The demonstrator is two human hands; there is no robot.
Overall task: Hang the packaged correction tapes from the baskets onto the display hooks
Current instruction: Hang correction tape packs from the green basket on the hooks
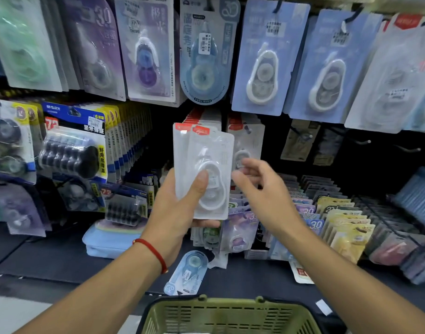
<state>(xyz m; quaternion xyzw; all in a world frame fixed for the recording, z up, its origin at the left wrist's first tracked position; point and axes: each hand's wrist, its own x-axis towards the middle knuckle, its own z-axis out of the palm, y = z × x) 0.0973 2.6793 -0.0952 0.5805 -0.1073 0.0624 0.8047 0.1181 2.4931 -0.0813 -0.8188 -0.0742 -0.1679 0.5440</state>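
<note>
From the head camera, the left hand [182, 201] grips a small stack of white packaged correction tapes [204, 169], thumb pressed across the front blister and fingers curled behind, holding them upright with the red-tabbed tops toward the display, seemingly so the hang holes face the hooks. The right hand [259, 186] hovers just beside the stack's right edge, fingers loosely spread and holding nothing, probably about to peel off the front pack. Directly behind the stack hang matching white packs with red tops [245, 141], which looks like the row these belong on. To the right, bare display hooks [365, 141] stick out from the dark panel. At the bottom edge sits a green basket [230, 314]; its inside is barely visible, so I cannot tell what remains. A blue pack [187, 271] lies loose on the dark shelf ledge below the hands, not yet hung
</note>
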